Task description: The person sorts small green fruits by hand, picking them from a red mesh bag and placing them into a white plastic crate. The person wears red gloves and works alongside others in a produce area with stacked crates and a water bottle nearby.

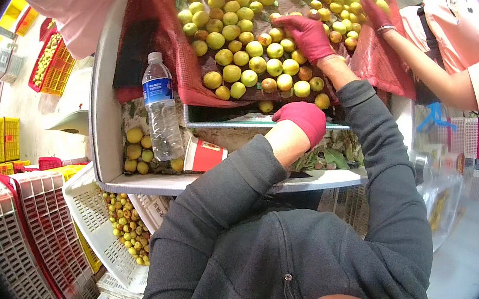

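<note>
Yellow-green jujubes [254,49], some with brown patches, lie spread on a red mesh cloth [255,90] over the sorting table. My right hand [307,37], in a red glove, reaches over them, its fingertips down at a brownish fruit. Whether it grips that fruit cannot be made out. Nearer my body, my left hand [303,123], also red-gloved, is curled at the green-edged front rim [236,121] of the cloth-covered surface. Its fingers face away, so anything inside is hidden. A few jujubes sit just beyond it.
Left of the cloth stand a water bottle [160,109] and a tipped red-and-white paper cup [204,153]. Leaves [333,158] litter the front trough. A white crate [92,219] holds jujubes below left. At right, a co-worker's gloved hand [373,11] touches the fruit; another person's pink clothing [74,17] shows upper left.
</note>
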### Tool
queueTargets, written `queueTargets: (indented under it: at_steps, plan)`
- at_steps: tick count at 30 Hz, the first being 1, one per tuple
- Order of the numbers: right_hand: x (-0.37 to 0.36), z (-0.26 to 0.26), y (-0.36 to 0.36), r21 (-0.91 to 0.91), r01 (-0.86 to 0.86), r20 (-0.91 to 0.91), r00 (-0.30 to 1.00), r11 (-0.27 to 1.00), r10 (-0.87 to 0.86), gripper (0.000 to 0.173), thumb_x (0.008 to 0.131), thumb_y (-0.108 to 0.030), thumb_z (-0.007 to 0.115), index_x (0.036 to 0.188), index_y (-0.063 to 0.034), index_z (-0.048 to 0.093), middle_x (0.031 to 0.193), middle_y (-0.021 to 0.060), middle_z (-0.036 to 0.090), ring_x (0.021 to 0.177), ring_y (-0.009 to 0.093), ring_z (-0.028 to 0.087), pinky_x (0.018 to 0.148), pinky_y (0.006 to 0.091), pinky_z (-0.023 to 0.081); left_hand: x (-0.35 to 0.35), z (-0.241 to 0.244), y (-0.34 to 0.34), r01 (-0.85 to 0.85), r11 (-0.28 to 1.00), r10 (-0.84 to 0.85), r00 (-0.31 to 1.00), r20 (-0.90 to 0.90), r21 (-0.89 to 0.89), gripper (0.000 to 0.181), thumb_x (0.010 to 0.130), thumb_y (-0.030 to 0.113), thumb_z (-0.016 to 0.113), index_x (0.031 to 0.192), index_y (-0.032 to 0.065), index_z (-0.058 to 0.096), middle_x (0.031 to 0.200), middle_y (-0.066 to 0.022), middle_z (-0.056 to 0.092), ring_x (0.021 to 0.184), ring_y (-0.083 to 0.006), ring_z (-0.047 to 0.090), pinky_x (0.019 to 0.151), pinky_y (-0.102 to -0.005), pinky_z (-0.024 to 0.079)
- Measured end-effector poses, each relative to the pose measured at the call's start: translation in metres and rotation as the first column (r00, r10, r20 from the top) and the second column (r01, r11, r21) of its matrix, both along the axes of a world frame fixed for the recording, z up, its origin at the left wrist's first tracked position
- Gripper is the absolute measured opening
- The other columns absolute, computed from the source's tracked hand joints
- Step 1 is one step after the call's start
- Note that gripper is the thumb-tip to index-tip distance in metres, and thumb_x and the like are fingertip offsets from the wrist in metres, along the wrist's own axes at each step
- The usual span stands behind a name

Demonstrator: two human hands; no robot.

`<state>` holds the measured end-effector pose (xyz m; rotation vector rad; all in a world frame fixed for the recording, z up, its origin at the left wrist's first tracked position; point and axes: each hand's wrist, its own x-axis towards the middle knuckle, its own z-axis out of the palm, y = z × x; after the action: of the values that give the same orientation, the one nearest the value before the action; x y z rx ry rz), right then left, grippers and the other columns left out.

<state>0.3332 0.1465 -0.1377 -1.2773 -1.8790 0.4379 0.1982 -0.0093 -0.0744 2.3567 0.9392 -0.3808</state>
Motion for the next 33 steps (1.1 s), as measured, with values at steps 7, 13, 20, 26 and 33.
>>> queueTargets:
  at_steps: [7, 13, 20, 26, 33]
  plan:
    - [0.071, 0.044, -0.013, -0.285, 0.124, -0.395, 0.888, 0.95, -0.234, 0.031, 0.098, -0.001, 0.047, 0.116, -0.0107, 0.07, 0.104, 0.0028, 0.074, 0.08, 0.009, 0.066, 0.072, 0.0216, 0.053, 0.002, -0.008, -0.003, -0.051, 0.998, 0.049, 0.997, 0.056, 0.023, 0.021, 0.08, 0.018, 0.061, 0.092, 0.0092, 0.076, 0.098, -0.0138, 0.073, 0.09, -0.0337, 0.071, 0.074, -0.045, 0.056]
    - [0.088, 0.03, -0.019, -0.111, 0.391, 0.036, 0.92, 0.914, -0.39, 0.029, 0.096, -0.011, 0.054, 0.117, -0.0217, 0.071, 0.113, 0.0094, 0.071, 0.102, 0.019, 0.068, 0.088, 0.03, 0.051, -0.002, -0.011, -0.002, 0.007, 0.998, -0.013, 0.996, 0.085, 0.066, 0.023, 0.081, 0.017, 0.059, 0.094, 0.008, 0.075, 0.099, -0.0156, 0.072, 0.091, -0.0338, 0.07, 0.073, -0.0449, 0.056]
    - [0.122, 0.017, 0.001, -0.003, 0.4, -0.269, 0.882, 0.917, -0.386, 0.028, 0.098, -0.011, 0.054, 0.121, -0.0163, 0.069, 0.104, 0.0041, 0.073, 0.096, 0.013, 0.068, 0.082, 0.0263, 0.053, -0.004, 0.002, -0.001, 0.012, 0.999, -0.014, 1.0, 0.025, 0.051, 0.023, 0.08, 0.017, 0.06, 0.093, 0.0082, 0.076, 0.093, -0.0167, 0.073, 0.086, -0.0372, 0.071, 0.071, -0.0477, 0.056]
    - [0.096, 0.067, -0.058, -0.377, -0.039, -0.279, 0.957, 0.925, -0.074, 0.035, 0.099, -0.003, 0.043, 0.128, -0.0076, 0.062, 0.121, 0.0025, 0.066, 0.097, 0.012, 0.067, 0.085, 0.0265, 0.055, 0.004, 0.002, -0.003, 0.033, 0.998, -0.027, 0.995, -0.093, 0.06, 0.022, 0.08, 0.017, 0.06, 0.093, 0.0088, 0.075, 0.092, -0.0148, 0.073, 0.084, -0.0343, 0.072, 0.065, -0.0518, 0.055]
    - [0.055, 0.149, -0.14, -0.844, -0.284, 0.019, 0.832, 0.456, 0.555, 0.045, 0.086, -0.016, 0.073, 0.129, -0.0047, 0.062, 0.121, 0.0074, 0.066, 0.107, 0.014, 0.063, 0.095, 0.0301, 0.05, 0.0, -0.007, -0.005, -0.074, 0.996, 0.073, 0.997, 0.014, 0.045, 0.022, 0.083, 0.018, 0.056, 0.091, 0.007, 0.073, 0.096, -0.0138, 0.073, 0.087, -0.033, 0.071, 0.07, -0.0443, 0.055]
